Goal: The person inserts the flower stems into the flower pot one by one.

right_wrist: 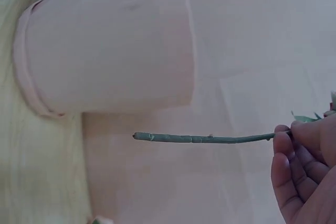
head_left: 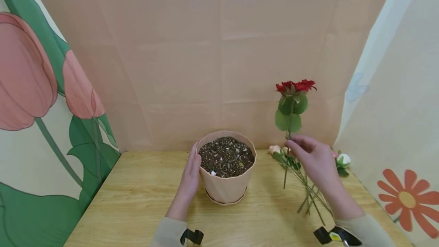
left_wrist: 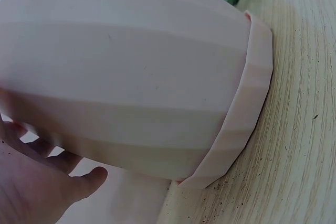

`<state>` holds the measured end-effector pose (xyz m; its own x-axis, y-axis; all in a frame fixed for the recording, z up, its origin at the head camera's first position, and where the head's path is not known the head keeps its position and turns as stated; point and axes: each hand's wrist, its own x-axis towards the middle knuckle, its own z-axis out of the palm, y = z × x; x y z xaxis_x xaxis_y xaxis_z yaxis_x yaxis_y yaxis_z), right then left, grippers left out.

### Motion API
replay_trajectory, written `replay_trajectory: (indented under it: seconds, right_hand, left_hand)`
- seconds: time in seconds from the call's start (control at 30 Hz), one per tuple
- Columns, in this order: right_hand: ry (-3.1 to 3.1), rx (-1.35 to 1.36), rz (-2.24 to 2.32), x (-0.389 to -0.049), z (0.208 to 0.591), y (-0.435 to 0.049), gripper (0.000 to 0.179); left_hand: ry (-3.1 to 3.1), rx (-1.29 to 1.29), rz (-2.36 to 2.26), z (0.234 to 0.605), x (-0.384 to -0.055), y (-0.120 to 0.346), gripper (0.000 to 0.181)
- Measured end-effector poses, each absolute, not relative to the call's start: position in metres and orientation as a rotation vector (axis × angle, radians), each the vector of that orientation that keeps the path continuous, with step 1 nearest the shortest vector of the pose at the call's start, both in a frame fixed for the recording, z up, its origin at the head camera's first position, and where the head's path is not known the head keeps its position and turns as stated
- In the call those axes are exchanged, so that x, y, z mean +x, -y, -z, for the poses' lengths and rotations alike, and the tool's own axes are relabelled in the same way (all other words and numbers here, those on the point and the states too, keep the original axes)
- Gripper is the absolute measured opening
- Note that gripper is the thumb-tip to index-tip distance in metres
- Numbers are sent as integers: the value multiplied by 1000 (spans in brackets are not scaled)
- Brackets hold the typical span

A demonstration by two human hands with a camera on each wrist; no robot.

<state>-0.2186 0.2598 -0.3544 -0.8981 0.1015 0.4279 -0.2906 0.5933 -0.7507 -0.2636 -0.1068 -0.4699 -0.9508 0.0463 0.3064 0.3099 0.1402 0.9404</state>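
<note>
A pale pink flower pot [head_left: 224,188], full of dark speckled soil [head_left: 226,157], stands upright on its saucer [left_wrist: 254,85]. Against the pot's left side rests my left hand [head_left: 190,174], its fingers laid along the wall near the rim. My right hand [head_left: 315,161] pinches the green stem [right_wrist: 226,140] of a red rose [head_left: 295,87] between thumb and fingertips, just below its leaves. The flower is held upright to the right of the pot, bloom up, and its bare stem end hangs below the hand. In the right wrist view the bloom is mostly cut off at the edge.
More stemmed flowers lie on the wooden table [head_left: 144,201] at right, with peach blooms [head_left: 274,149] and a white bloom [head_left: 343,158], partly behind my right hand. A pinkish backdrop [head_left: 219,68] rises behind the table, with printed panels on both sides.
</note>
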Motion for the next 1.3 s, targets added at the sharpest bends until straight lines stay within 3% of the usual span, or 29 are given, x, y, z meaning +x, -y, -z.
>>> replay_trajectory:
  seconds: [0.67,1.3]
  right_hand:
    - [2154,429,-1360,-233,297,-200,20]
    - [2161,539,-1363,-272,318,-147,19]
  left_hand:
    - [2215,-339,1894,470,-264,107,56]
    - [2221,-333,1888,470,-262,106,57]
